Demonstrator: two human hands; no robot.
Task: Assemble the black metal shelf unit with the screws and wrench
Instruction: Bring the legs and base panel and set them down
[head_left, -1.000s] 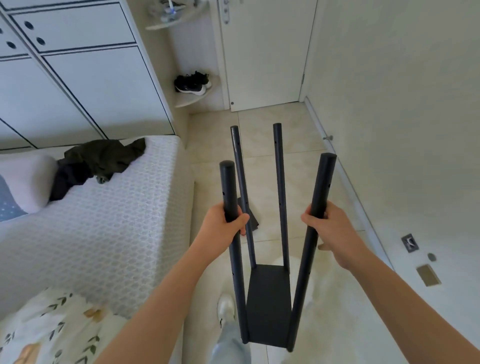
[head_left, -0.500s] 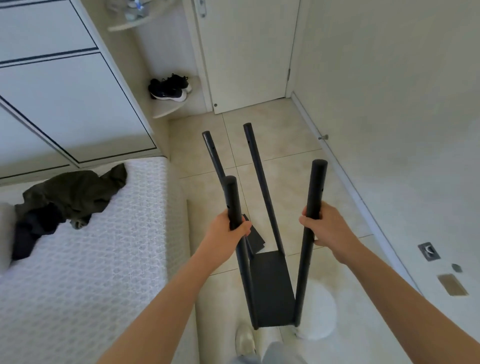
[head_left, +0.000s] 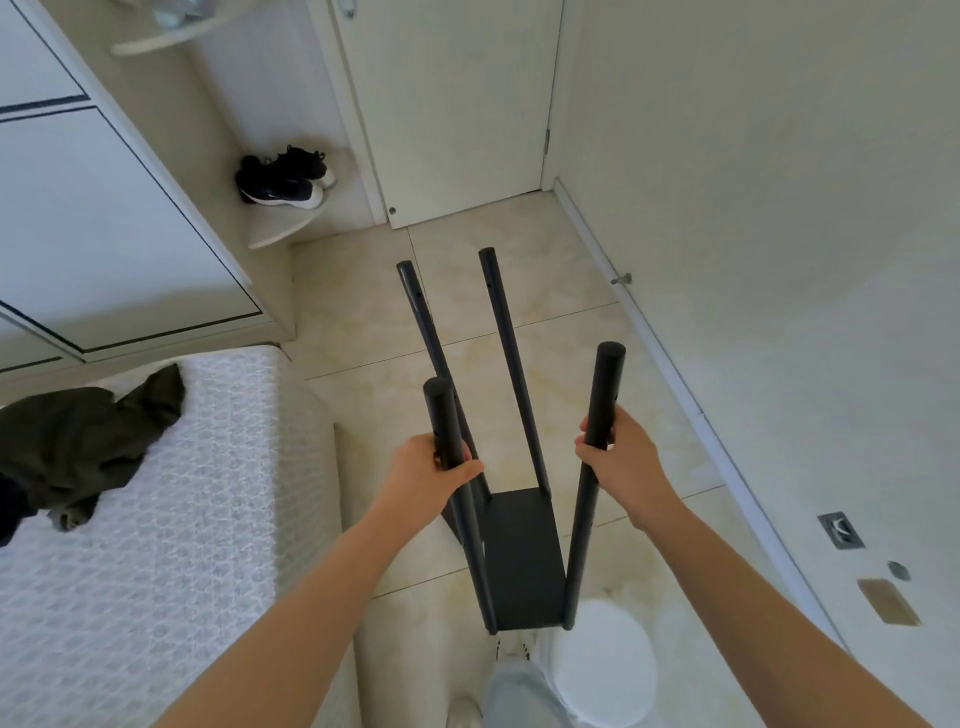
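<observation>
Four poles (head_left: 608, 374), one shelf (head_left: 522, 556), two sneakers (head_left: 280, 182)

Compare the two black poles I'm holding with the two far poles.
The near poles are each gripped, one by the left hand, one by the right hand; the far poles stand free. Near poles look thicker; far poles look thinner. All four are black, round and joined to one shelf panel.

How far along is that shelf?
Done: four posts look joined to one bottom panel. In hand: the left hand and right hand each grip a near post. Left: the post tops are bare, so more panels probably go on. No screws or wrench show.
</observation>
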